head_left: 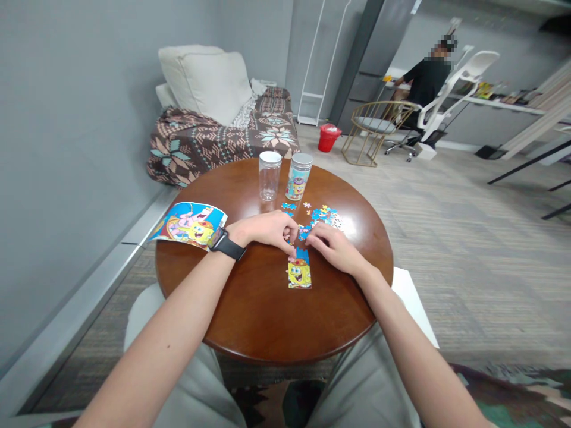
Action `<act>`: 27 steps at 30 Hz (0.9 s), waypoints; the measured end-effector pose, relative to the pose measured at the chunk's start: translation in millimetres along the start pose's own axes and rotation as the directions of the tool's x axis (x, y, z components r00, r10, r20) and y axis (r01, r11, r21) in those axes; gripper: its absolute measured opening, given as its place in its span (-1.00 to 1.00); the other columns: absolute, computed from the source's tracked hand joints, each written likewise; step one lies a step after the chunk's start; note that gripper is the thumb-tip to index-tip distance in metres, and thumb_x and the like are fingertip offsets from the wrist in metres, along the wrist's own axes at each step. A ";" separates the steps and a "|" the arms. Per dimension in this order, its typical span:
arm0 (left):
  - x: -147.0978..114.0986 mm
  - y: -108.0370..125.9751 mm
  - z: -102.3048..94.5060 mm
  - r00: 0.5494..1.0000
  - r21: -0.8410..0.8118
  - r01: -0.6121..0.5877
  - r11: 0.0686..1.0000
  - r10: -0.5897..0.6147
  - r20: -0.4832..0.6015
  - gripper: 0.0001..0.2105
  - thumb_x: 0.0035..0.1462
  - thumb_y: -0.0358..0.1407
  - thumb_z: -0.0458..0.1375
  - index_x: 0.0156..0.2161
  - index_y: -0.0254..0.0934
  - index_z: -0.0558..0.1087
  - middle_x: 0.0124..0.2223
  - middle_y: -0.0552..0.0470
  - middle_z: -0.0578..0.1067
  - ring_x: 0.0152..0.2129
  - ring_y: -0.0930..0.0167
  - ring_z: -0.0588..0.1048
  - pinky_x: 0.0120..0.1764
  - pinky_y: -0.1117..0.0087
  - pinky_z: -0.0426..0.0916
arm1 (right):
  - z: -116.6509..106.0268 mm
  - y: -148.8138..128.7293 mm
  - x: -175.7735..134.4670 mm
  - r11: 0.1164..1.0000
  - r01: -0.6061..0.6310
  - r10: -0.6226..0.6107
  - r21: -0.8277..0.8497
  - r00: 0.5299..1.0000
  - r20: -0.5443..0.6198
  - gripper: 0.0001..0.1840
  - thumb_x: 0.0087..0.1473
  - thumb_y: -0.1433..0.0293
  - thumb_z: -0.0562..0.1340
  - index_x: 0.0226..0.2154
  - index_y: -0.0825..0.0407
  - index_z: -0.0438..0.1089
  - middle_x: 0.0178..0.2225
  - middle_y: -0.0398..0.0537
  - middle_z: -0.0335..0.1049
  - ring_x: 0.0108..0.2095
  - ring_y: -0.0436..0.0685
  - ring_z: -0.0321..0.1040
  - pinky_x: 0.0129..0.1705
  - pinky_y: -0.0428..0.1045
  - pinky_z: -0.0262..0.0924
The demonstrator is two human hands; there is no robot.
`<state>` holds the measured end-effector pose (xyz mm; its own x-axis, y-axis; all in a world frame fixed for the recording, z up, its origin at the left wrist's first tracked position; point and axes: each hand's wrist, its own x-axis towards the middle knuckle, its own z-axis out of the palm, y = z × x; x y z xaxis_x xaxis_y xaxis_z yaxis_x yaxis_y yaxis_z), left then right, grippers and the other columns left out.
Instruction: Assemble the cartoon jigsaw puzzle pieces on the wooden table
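A partly joined jigsaw puzzle (pixel 299 273) showing a yellow cartoon face lies in front of my hands. My left hand (pixel 271 228), with a black watch (pixel 226 244) on its wrist, reaches over the puzzle's upper left. Its thumb points down at the puzzle edge, apart from the curled fingers. Just right of the puzzle, my right hand (pixel 332 245) has its thumb and fingertips bent together by some blue pieces; whatever they pinch is too small to make out. Loose puzzle pieces (pixel 325 214) are heaped beyond it, and a few blue ones (pixel 289 206) lie beyond my left hand.
On the round brown table (pixel 267 321) stand a clear jar (pixel 269 178) and a printed jar (pixel 298 178). A curled picture sheet (pixel 191 224) overhangs the left edge. Behind are a covered sofa (pixel 214 139), a red bin (pixel 329 138) and a person (pixel 428 80) at a counter.
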<state>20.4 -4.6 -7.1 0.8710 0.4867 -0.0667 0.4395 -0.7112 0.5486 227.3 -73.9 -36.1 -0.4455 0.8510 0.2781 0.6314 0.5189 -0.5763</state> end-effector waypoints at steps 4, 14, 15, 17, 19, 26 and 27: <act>-0.2 -2.1 1.2 1.000 -0.040 -0.015 0.999 0.015 0.004 -0.67 -0.16 -0.01 0.26 -0.47 -0.29 0.50 -0.53 0.14 0.40 -0.58 0.53 0.30 -0.51 0.49 0.06 | -5.0 5.9 -0.9 0.985 -0.168 0.172 0.038 0.958 -0.231 -0.50 0.27 0.15 -0.14 -0.52 0.01 0.27 -0.44 -0.05 0.31 -0.34 0.10 0.24 -0.19 0.03 0.11; -0.7 -2.7 -1.4 0.999 -0.033 -0.037 0.999 0.037 0.001 -0.69 -0.08 -0.06 0.23 -0.37 -0.29 0.56 -0.47 0.10 0.48 -0.55 0.53 0.33 -0.46 0.51 0.10 | -10.3 24.6 -3.0 0.914 -0.402 0.381 0.052 0.809 -0.449 -0.62 0.21 0.24 -0.05 -0.56 -0.01 0.23 -0.43 -0.04 0.29 -0.29 0.16 0.22 -0.17 0.04 0.07; -1.0 -2.9 -2.0 0.999 -0.029 -0.038 0.999 0.038 -0.003 -0.69 -0.08 -0.07 0.24 -0.35 -0.29 0.56 -0.46 0.10 0.49 -0.54 0.53 0.34 -0.45 0.51 0.11 | -10.6 26.3 -2.8 0.907 -0.417 0.391 0.049 0.797 -0.461 -0.64 0.19 0.25 -0.03 -0.56 -0.01 0.23 -0.42 -0.03 0.30 -0.28 0.16 0.22 -0.18 0.04 0.07; -1.6 -2.8 -2.7 0.999 -0.036 -0.048 0.998 0.048 0.004 -0.71 -0.08 -0.09 0.24 -0.33 -0.28 0.58 -0.44 0.09 0.51 -0.52 0.52 0.35 -0.43 0.52 0.12 | -10.6 28.8 -2.6 0.904 -0.423 0.398 0.058 0.786 -0.473 -0.67 0.17 0.27 -0.01 -0.57 -0.02 0.22 -0.42 -0.03 0.31 -0.27 0.17 0.22 -0.19 0.03 0.07; -2.1 -2.1 -3.0 0.998 -0.065 -0.056 0.996 0.058 0.030 -0.73 -0.07 -0.10 0.24 -0.35 -0.27 0.58 -0.43 0.08 0.53 -0.51 0.52 0.37 -0.42 0.52 0.13 | -10.0 30.5 -2.7 0.912 -0.403 0.387 0.070 0.795 -0.467 -0.67 0.17 0.27 -0.01 -0.57 -0.02 0.22 -0.42 -0.04 0.32 -0.27 0.17 0.22 -0.19 0.03 0.08; -2.7 -2.5 -5.7 1.000 -0.004 -0.016 1.000 0.016 -0.009 -0.78 0.01 -0.18 0.19 -0.28 -0.25 0.57 -0.39 0.09 0.54 -0.49 0.51 0.38 -0.40 0.53 0.16 | -7.5 34.2 -4.0 0.913 -0.404 0.385 0.059 0.805 -0.451 -0.72 0.13 0.27 -0.01 -0.54 -0.02 0.21 -0.41 -0.04 0.29 -0.27 0.16 0.20 -0.18 0.04 0.07; -2.6 -3.5 -6.3 0.999 0.026 -0.003 1.000 0.004 -0.036 -0.79 0.03 -0.21 0.16 -0.27 -0.25 0.56 -0.37 0.08 0.54 -0.48 0.51 0.39 -0.39 0.53 0.16 | -7.3 34.8 -4.1 0.916 -0.398 0.379 0.058 0.805 -0.457 -0.73 0.12 0.27 0.00 -0.54 -0.02 0.21 -0.41 -0.05 0.28 -0.27 0.16 0.20 -0.18 0.04 0.07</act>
<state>15.2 -0.1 -3.6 0.8640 0.5024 -0.0344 0.4428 -0.7254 0.5271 255.7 -58.7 -51.7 0.1711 0.9183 0.3569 0.7184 0.1316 -0.6831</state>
